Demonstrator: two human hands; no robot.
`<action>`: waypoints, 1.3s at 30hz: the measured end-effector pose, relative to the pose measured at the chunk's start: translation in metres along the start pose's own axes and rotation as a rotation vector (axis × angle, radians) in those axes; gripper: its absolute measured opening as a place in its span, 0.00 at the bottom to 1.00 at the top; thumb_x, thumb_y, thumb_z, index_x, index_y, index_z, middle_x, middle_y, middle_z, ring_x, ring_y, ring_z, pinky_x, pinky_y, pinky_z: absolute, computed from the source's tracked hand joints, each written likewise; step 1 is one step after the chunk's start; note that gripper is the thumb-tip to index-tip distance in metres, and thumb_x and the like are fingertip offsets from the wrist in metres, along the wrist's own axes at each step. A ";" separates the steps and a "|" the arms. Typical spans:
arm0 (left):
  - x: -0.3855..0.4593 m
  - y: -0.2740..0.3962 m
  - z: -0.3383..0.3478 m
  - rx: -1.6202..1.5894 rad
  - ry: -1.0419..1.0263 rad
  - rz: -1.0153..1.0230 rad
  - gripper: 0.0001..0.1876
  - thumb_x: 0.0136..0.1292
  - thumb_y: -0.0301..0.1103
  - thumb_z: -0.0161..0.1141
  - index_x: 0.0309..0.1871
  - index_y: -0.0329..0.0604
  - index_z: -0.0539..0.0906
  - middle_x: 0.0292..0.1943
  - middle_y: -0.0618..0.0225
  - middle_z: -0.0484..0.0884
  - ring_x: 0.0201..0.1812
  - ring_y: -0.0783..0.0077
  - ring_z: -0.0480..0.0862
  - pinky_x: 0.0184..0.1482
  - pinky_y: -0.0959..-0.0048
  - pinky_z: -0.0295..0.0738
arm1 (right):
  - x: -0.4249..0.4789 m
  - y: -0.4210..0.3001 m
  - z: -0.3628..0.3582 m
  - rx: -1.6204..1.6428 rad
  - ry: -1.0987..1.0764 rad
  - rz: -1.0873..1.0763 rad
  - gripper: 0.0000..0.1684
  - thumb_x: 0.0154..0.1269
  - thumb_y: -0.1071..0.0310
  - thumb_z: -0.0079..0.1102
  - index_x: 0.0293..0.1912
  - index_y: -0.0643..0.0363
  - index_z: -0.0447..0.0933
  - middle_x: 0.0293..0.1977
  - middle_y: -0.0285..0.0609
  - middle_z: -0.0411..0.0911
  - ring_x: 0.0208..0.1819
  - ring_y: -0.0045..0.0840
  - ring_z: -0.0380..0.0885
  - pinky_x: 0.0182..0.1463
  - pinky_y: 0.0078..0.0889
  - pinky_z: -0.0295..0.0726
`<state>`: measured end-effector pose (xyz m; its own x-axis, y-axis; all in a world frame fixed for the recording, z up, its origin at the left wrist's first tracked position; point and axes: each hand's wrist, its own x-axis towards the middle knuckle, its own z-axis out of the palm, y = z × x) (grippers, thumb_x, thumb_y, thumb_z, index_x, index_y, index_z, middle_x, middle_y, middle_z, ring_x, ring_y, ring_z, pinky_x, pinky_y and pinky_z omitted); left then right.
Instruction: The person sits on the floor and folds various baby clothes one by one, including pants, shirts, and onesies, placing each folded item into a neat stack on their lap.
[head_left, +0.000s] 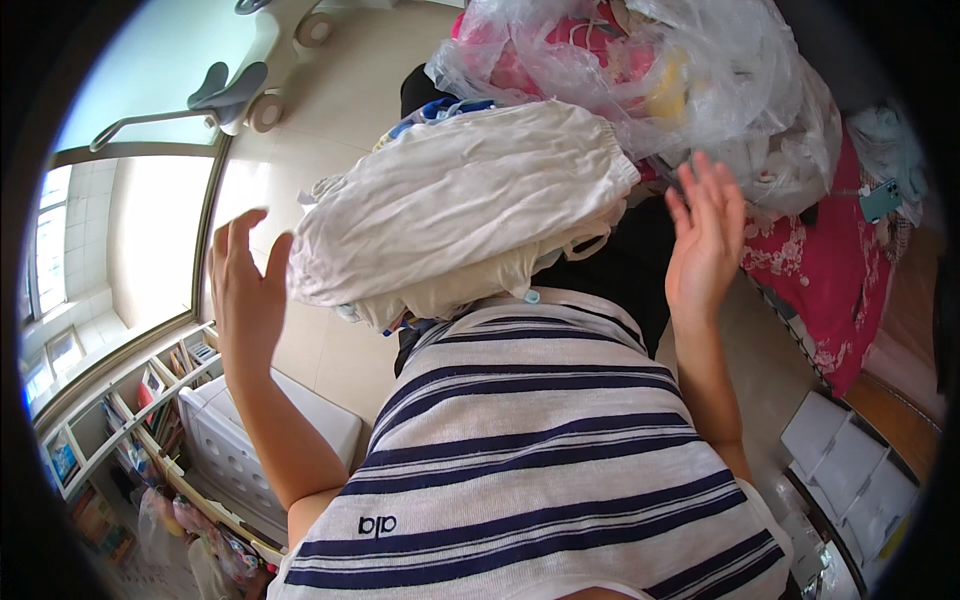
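A stack of folded clothes lies across my lap, topped by a white cloth garment (465, 202) with a gathered elastic end at the right. Below it, a cream garment (450, 289) shows along the near side, and a blue patterned cloth (442, 111) peeks out at the far edge. My left hand (251, 289) is raised beside the stack's left end, thumb and fingers apart; whether the thumb touches the cloth I cannot tell. On the other side, my right hand (705, 240) is held up with its palm turned inward, apart from the stack and holding nothing.
Clear plastic bags (720, 97) stuffed with pink and other clothes sit beyond the stack. A pink floral cloth (817, 285) and a phone (880, 200) lie at the right. Grey-white drawers (855, 465), a white plastic bin (225, 435), a bookshelf (142, 405) and a wheeled item (262, 112) stand around.
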<state>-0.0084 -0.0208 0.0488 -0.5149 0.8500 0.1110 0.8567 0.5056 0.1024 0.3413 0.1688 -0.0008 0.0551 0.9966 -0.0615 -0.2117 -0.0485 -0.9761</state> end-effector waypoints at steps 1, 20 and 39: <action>0.004 0.030 -0.006 -0.327 -0.005 -0.046 0.15 0.66 0.31 0.64 0.55 0.41 0.79 0.54 0.60 0.80 0.54 0.56 0.80 0.57 0.66 0.75 | 0.000 -0.007 0.013 -0.125 -0.166 -0.203 0.21 0.75 0.72 0.50 0.64 0.63 0.65 0.65 0.51 0.70 0.65 0.35 0.71 0.68 0.41 0.70; -0.034 0.034 0.088 -0.474 -0.142 -0.079 0.50 0.60 0.71 0.55 0.79 0.50 0.57 0.80 0.50 0.48 0.79 0.42 0.48 0.76 0.45 0.40 | 0.001 0.045 0.067 -1.021 -0.719 -0.664 0.38 0.65 0.43 0.61 0.67 0.54 0.70 0.70 0.55 0.63 0.71 0.53 0.60 0.72 0.58 0.55; 0.028 0.109 0.060 -0.279 -0.268 0.348 0.36 0.63 0.61 0.57 0.71 0.54 0.73 0.77 0.52 0.59 0.78 0.47 0.54 0.74 0.39 0.35 | 0.407 0.148 0.080 -1.389 -0.809 -0.189 0.36 0.68 0.62 0.58 0.71 0.62 0.61 0.66 0.60 0.68 0.68 0.42 0.68 0.70 0.38 0.66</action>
<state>0.0728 0.0670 0.0037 -0.1433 0.9873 -0.0681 0.9162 0.1584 0.3680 0.2544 0.5727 -0.1540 -0.6202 0.7456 -0.2437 0.7626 0.5004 -0.4098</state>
